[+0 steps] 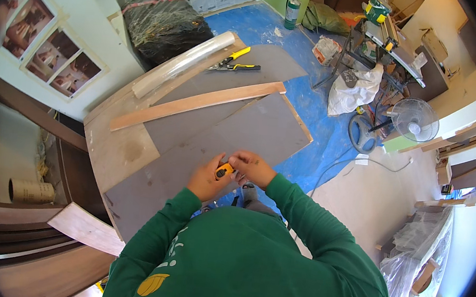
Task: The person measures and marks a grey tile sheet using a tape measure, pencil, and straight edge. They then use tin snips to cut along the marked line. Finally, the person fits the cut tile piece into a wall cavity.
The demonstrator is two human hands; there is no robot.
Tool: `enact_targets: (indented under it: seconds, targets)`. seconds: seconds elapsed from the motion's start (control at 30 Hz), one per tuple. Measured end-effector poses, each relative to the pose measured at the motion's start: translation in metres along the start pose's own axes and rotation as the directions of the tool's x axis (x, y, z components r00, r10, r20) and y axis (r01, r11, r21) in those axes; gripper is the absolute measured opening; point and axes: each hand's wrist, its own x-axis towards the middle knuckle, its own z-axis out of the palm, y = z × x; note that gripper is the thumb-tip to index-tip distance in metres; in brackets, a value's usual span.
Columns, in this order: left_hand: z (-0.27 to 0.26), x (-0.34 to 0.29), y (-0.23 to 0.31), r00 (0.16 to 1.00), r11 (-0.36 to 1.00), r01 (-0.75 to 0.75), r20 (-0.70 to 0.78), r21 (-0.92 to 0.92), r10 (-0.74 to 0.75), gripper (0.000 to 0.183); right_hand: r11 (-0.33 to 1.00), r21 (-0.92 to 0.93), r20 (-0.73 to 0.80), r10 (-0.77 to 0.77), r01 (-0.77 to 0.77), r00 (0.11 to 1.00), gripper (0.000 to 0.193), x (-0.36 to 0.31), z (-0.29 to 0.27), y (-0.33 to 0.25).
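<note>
My left hand (207, 180) is wrapped round a yellow-and-black tape measure (224, 171), held just in front of my body. The fingers of my right hand (254, 168) are pinched together against the tape measure's right side; whether they grip the blade's end is too small to see. Beneath both hands lies a grey sheet panel (168, 173) on the worktable (101, 128). A long wooden strip (202, 105) rests across the panels beyond my hands. Farther off are yellow-handled snips (232, 65) and a roll of clear film (183, 64).
Blue sheeting (323, 140) covers the floor beyond the table. To the right stand a fan (415, 121), a white sack (354, 88) and a loose cable (328, 169). A black-wrapped stack (161, 21) is at the far left. Left shelving holds a cardboard tube (31, 191).
</note>
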Motion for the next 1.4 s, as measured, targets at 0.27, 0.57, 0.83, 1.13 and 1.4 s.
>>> enact_targets:
  seconds: [0.27,0.57,0.83,1.13,1.4]
  targets:
    - [0.030,0.039,0.022,0.993,0.946,-0.111,0.082,0.304,0.091,0.066,0.990,-0.138,0.162,0.049,-0.026,0.986,0.023,0.028,-0.068,0.010]
    - [-0.015,0.030,-0.046,0.998,0.948,0.063,-0.049,0.311,-0.050,0.061,0.974,-0.207,0.098,-0.069,0.088,0.993,0.018,0.059,-0.224,-0.016]
    - [-0.158,-0.113,-0.165,0.921,0.877,0.343,-0.303,0.336,-0.244,0.059,0.977,-0.186,-0.398,0.024,-0.106,0.917,0.017,0.133,-0.365,0.004]
    - [-0.116,-0.089,-0.189,0.910,0.735,0.409,-0.297,0.542,-0.287,0.047,0.719,-0.688,-0.334,-0.433,0.098,0.837,0.019,0.192,-0.337,0.046]
    - [-0.112,-0.055,-0.189,0.817,0.655,0.562,-0.216,0.506,-0.534,0.051,0.719,-0.694,-0.391,-0.432,0.048,0.813,0.021,0.189,-0.329,0.041]
